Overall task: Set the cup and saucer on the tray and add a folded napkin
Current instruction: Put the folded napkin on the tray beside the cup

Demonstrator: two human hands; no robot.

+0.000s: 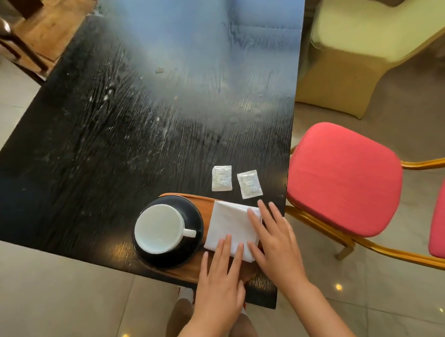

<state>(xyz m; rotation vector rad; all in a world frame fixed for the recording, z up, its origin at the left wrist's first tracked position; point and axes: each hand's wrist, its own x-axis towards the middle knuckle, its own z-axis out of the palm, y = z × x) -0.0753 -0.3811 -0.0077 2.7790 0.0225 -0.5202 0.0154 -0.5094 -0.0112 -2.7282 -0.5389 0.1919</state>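
A white cup [160,228] stands on a black saucer [195,216], handle pointing right. Both sit on the left part of a wooden tray [185,270] near the table's front right corner. A folded white napkin [230,224] lies on the tray's right part, beside the saucer. My left hand [219,276] lies flat with straight fingers, its fingertips on the napkin's near edge. My right hand [274,235] lies flat on the napkin's right side, fingers spread and straight.
Two small white sachets [222,178] [249,184] lie on the dark wooden table [114,149] just beyond the tray. A red-cushioned chair [344,180] stands close to the table's right edge, a cream-covered chair [364,47] behind it.
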